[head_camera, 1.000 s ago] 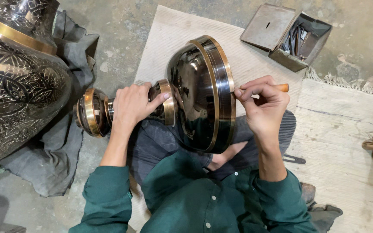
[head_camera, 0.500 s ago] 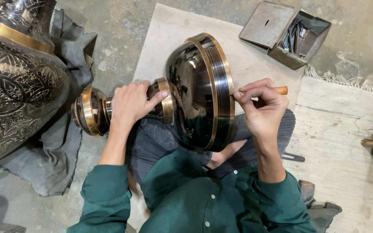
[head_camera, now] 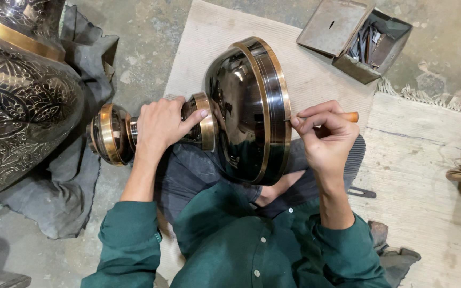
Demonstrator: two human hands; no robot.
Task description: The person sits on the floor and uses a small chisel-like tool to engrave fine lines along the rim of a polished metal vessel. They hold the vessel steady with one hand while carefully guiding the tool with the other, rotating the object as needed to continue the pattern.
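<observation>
**One goblet-shaped vessel, two hands, one tool**

One dark metal vessel [head_camera: 246,106] with brass bands lies sideways across the person's lap. The left hand [head_camera: 161,125] clasps its stem; the right hand [head_camera: 324,136] pinches one orange-handled tool [head_camera: 348,116] against the rim. Left of the vessel stands one large engraved urn [head_camera: 17,101], close by. Beyond its rim sits one open metal box [head_camera: 356,37]; bare mat [head_camera: 428,176] lies right.

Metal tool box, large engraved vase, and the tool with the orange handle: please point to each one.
metal tool box [head_camera: 331,28], head view, on its open lid.
large engraved vase [head_camera: 17,106], head view, on its patterned belly.
orange-handled tool [head_camera: 351,117], head view, on the handle end beyond the right hand [head_camera: 326,141].
</observation>
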